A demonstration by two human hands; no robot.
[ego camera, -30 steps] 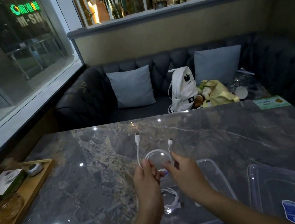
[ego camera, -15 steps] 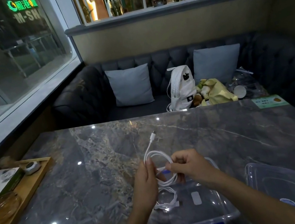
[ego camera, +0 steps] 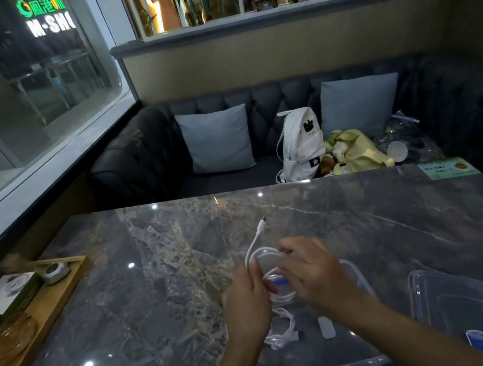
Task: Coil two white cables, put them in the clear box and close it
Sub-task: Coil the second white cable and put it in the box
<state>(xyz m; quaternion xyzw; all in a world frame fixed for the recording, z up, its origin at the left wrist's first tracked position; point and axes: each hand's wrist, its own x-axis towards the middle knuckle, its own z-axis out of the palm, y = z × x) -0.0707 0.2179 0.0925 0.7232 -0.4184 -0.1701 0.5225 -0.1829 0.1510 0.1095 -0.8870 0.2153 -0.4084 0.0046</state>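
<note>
Left hand: fingers pinched on the left side of the coil, holding the loops together above the open box.
Second white cable: a loose coil between both hands, one plug end sticking up and away beyond the fingertips.
First white cable: already coiled, lying inside the clear box just below the left hand's fingers.
Right hand: fingers partly spread over the coil's right side, guiding the cable; exact contact is blurred.
Lid: lying apart, right of the right wrist.
Risk: if the left pinch loosens, the loops likely spring open; the free plug end may also hang over the rim and block closing.
</note>
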